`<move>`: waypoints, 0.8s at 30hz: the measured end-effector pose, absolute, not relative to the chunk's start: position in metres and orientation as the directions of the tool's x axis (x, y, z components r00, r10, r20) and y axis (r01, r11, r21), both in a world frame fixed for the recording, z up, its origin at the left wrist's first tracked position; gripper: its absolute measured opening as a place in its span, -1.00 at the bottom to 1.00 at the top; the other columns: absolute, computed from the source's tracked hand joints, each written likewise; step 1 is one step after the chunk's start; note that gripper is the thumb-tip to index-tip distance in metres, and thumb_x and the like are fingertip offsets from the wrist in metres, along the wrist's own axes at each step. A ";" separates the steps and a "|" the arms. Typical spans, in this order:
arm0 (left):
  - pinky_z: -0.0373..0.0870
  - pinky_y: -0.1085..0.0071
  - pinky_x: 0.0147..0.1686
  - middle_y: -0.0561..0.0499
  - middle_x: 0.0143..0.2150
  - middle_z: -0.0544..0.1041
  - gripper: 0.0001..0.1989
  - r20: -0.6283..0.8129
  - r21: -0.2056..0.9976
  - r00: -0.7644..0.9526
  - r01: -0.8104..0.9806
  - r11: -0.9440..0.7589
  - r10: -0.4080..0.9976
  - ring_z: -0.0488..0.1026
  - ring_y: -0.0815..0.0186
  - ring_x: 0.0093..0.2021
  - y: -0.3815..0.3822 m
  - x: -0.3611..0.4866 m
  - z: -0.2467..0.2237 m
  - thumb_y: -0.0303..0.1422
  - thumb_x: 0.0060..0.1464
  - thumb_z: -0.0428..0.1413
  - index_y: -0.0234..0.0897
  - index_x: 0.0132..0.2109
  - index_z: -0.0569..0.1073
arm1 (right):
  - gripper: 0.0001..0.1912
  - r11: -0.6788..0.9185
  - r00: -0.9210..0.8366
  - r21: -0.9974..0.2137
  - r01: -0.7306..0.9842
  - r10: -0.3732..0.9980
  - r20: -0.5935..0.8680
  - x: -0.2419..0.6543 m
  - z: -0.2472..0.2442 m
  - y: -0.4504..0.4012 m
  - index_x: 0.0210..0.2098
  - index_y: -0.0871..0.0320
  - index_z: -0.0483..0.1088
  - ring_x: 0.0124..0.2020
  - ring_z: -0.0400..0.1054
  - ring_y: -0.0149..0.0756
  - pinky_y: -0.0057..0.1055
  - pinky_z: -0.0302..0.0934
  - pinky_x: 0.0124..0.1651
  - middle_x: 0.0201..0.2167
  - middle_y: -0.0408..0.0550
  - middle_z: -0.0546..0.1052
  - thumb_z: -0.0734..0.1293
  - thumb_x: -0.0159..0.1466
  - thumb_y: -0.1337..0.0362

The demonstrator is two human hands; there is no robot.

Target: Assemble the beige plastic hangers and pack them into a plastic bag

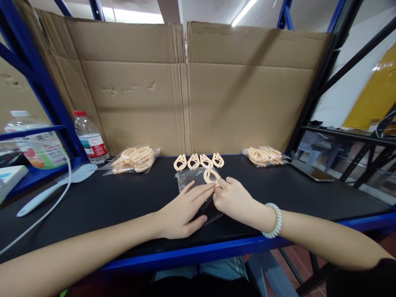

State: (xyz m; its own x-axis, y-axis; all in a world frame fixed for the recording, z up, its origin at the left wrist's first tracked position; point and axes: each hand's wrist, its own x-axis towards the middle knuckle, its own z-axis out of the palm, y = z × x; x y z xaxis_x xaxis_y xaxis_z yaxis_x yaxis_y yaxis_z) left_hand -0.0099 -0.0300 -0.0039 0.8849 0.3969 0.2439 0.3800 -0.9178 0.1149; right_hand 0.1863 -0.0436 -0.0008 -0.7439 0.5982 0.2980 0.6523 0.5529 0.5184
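My right hand [233, 201] is closed in a pinch on the lower end of a peach plastic loop-shaped piece [206, 176]. This piece lies over a clear plastic bag [185, 177]; whether it is inside the bag I cannot tell. My left hand [185, 211] lies flat with fingers stretched out over the bag, its fingertips touching those of my right hand. Part of the bag is hidden under both hands. Just beyond it stands a row of several matching peach pieces [176, 163].
Bagged peach pieces lie at the left [136, 159] and right [266, 156]. A red-capped bottle [93, 138], a pale brush [46, 198] and a white cable [58, 201] are on the left. A phone-like flat device [312, 171] lies right. Cardboard [247, 95] walls the back.
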 end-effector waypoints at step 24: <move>-0.18 -0.10 0.26 -0.19 0.33 0.09 -0.37 0.260 0.061 0.890 0.373 -0.926 0.375 0.04 0.08 0.31 -0.032 -0.012 -0.003 -0.35 0.12 -0.02 -0.24 0.31 -0.02 | -0.41 0.539 -0.562 0.206 0.817 0.824 0.074 0.248 0.006 0.153 0.17 0.16 0.24 0.03 0.14 -0.07 -0.23 0.16 0.00 0.08 0.20 0.23 0.26 0.13 0.51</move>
State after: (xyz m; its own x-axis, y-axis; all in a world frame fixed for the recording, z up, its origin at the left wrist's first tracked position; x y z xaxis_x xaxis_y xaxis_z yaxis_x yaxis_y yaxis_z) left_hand -0.0124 -0.0322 -0.0029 0.8897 0.3752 0.2600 0.3726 -0.9260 0.0612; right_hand 0.2476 0.1525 0.0058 -0.5623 0.8236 0.0744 0.8168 0.5391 0.2057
